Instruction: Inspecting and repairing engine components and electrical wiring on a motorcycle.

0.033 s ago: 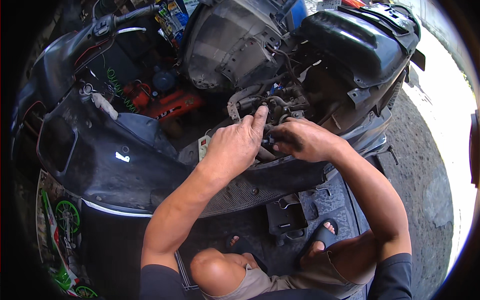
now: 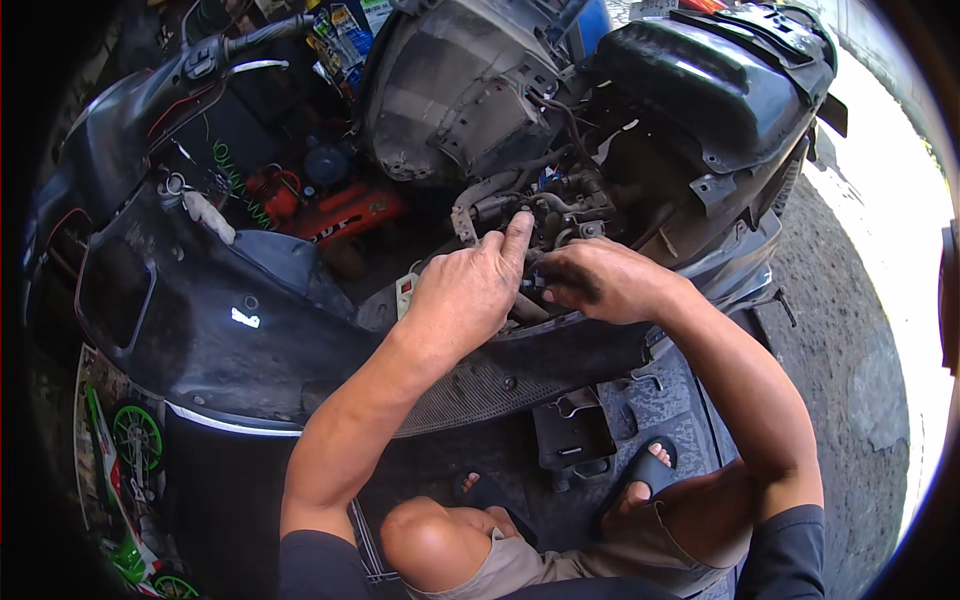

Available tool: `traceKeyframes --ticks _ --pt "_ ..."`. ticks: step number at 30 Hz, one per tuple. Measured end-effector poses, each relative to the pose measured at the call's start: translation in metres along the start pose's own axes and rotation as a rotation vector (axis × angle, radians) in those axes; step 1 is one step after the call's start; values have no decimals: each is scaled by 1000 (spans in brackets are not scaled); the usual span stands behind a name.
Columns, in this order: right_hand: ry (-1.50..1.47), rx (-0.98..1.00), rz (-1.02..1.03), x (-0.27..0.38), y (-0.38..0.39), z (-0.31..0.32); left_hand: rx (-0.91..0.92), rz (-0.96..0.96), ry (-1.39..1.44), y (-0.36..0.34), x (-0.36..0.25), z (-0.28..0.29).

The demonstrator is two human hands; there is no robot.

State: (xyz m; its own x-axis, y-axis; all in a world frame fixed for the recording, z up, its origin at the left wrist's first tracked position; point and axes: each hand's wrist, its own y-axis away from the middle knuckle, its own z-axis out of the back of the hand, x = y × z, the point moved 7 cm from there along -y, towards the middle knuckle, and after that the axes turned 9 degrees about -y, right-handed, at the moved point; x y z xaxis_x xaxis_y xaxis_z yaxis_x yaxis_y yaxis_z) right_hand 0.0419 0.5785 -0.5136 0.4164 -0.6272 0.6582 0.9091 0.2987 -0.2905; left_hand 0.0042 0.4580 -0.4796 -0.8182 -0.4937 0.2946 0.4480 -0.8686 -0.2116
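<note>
Both hands are down in the exposed engine area (image 2: 575, 205) of a dark motor scooter with its covers off. My left hand (image 2: 465, 290) is closed over the parts there, one digit pointing up against a dark fitting; its other fingers are hidden underneath. Close on its right, my right hand (image 2: 615, 280) has its fingers curled in and pinched, with black grime on them. A small bluish bit shows at those fingertips, too small to name. Around the hands run a grey hose (image 2: 490, 187) and several dark pipes and cables.
The scooter's dark body panel (image 2: 220, 310) and ribbed footboard (image 2: 480, 395) lie before me. A large grey plastic housing (image 2: 455, 95) stands beyond. Behind the panel sits a red machine (image 2: 350, 210) with a green coiled hose (image 2: 228, 165). A black box-shaped part (image 2: 572, 435) rests near my feet.
</note>
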Motion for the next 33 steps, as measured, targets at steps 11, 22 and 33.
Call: traceKeyframes --ticks 11,22,33 --pt "-23 82 -87 1 0 -5 109 33 25 -6 -11 -9" --pt "-6 141 -80 -2 -3 -9 442 310 629 -14 -3 -41" --pt "-35 151 17 0 -5 -6 84 16 194 -10 -12 -22"
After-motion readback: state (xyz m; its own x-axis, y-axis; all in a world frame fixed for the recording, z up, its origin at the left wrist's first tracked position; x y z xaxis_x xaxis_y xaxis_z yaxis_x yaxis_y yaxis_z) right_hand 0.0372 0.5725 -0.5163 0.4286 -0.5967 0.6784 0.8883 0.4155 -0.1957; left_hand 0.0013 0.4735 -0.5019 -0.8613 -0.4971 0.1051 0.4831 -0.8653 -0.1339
